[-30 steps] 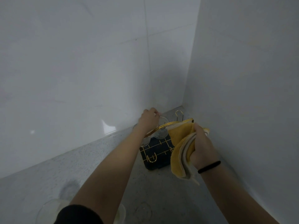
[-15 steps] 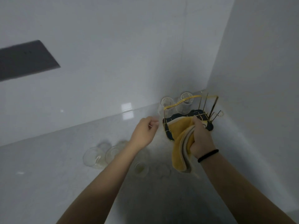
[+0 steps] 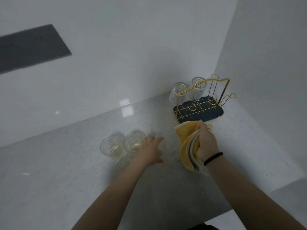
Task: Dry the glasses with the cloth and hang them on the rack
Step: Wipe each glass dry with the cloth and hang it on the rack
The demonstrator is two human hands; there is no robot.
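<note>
A person's left hand (image 3: 150,151), fingers (image 3: 157,139) spread and holding nothing, reaches down over a cluster of clear glasses standing on the pale speckled surface (image 3: 66,163), while the right hand (image 3: 206,144) clenches a folded yellow cloth (image 3: 186,146) just in front of the drying rack (image 3: 199,103). A second ago that left hand was up at the gold wire frame of the rack; it has since let go, drawn back and swung across to the waiting glasses, and the view has tipped down with it to take them in. Two hung glasses (image 3: 178,92) now sit inverted on the rack's far pegs in the corner of the white walls, the nearer pegs bare. On the surface, one standing glass (image 3: 111,147) is at the far left, a second glass (image 3: 132,143) beside it touches or nearly touches the reaching hand, and a third glass (image 3: 123,161) shows partly under the wrist. By the look of it, one hanging is finished and the next pick-up is starting; at least three glasses remain to be dried, with the cloth ready and well placed beside them
</note>
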